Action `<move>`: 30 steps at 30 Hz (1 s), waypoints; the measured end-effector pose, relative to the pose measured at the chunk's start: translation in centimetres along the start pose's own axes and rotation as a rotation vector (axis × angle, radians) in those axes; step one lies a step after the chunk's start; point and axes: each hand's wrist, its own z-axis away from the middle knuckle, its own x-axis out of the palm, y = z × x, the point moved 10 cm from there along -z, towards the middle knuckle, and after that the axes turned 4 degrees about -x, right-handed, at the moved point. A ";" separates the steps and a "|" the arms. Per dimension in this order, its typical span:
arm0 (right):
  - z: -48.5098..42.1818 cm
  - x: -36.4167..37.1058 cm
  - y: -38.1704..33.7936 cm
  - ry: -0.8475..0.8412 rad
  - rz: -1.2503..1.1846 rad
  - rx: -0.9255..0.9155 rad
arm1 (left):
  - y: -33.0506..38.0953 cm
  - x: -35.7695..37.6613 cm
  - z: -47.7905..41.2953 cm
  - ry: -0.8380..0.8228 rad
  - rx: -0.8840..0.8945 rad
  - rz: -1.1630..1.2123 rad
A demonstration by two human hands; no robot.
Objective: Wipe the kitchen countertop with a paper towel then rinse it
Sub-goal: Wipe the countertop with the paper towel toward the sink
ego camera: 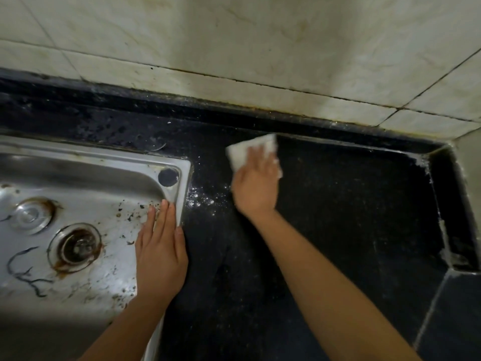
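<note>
A folded white paper towel [244, 149] lies flat on the black countertop [351, 209] near the back ledge. My right hand [256, 186] presses down on it with fingers spread over its near half. My left hand [161, 254] rests flat, fingers together, on the right rim of the steel sink [91, 162], holding nothing. White powdery specks [200, 199] dot the countertop between the sink rim and my right hand.
The sink basin is stained, with a rusty drain [75, 247] and a plugged hole [168, 176] at its corner. A tiled wall [234, 48] rises behind the counter. At the right the counter ends at a raised dark ledge [453, 204].
</note>
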 end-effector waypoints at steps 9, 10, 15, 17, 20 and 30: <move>0.8 -3.8 8.1 -0.031 0.075 -0.220 | -0.3 0.2 0.1 -0.003 -0.004 0.004; 0.3 -4.8 10.2 0.028 0.064 -0.080 | -0.3 0.1 0.0 0.000 -0.002 0.008; -0.6 -4.1 9.8 0.121 0.031 0.349 | -0.4 0.3 0.0 -0.004 -0.009 0.023; -1.2 -2.6 5.9 0.095 0.054 0.280 | -0.4 0.3 0.0 -0.004 -0.011 0.027; -1.6 -0.2 -1.1 0.040 0.042 0.020 | -0.5 0.3 0.0 0.002 -0.007 0.032; -1.9 2.3 -8.1 -0.166 -0.010 -0.453 | -0.3 0.1 0.0 0.020 0.006 0.011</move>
